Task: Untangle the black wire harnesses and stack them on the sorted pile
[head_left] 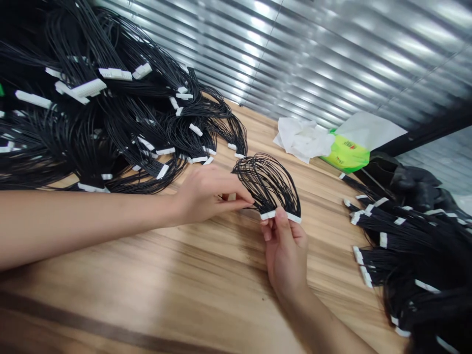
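Observation:
A wire harness [273,177] of many thin black wires arches up in a loop above the wooden table. Its long white connector [294,217] is held by my right hand [287,250], with the thumb pressed on the connector's face and the fingers behind it. My left hand [210,194] is at the left side of the same harness, thumb and forefinger pinched at the wires close to the connector. How many wires lie between those fingertips I cannot make out. The loop's other end is hidden behind my left hand.
A large pile of black wire harnesses [110,118] with white connectors covers the left back. More harnesses [416,246] lie along the right side. White tissue [304,137] and a green tissue pack [346,151] sit by the corrugated metal wall [295,54]. The wooden table [165,280] stretches in front.

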`<move>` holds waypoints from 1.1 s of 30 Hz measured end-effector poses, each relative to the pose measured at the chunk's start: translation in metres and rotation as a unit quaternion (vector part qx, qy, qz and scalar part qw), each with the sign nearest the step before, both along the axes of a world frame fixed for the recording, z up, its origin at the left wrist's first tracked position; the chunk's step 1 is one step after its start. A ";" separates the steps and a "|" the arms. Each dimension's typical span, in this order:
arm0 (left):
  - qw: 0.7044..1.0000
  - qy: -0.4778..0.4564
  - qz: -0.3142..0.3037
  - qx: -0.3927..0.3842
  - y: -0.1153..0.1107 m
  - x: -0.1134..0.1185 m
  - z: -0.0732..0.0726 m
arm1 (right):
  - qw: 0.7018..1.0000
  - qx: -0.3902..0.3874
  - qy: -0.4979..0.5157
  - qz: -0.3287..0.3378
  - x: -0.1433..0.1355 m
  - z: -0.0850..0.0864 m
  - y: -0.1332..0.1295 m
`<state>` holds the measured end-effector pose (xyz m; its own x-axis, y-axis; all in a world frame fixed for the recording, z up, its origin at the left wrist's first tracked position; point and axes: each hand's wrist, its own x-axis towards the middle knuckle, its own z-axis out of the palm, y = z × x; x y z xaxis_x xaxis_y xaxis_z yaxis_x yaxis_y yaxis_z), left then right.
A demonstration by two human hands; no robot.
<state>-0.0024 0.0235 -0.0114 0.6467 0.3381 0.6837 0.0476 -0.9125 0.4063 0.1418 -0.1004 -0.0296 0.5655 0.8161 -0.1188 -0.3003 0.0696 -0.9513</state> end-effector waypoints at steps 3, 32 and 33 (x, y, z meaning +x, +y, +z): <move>1.000 -0.003 0.009 0.016 0.001 0.000 0.000 | 1.000 0.000 -0.006 0.008 0.000 0.000 0.000; 0.994 0.069 -0.007 -0.082 0.000 -0.002 -0.002 | 0.997 0.014 -0.059 0.042 0.009 -0.006 0.011; 0.994 0.067 -0.008 -0.080 0.000 -0.003 -0.002 | 0.997 0.013 -0.062 0.043 0.009 -0.007 0.011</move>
<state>-0.0050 0.0233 -0.0136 0.7344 0.4252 0.5290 0.0971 -0.8373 0.5381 0.1509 -0.0895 -0.0362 0.5018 0.8645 -0.0301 -0.1864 0.0742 -0.9797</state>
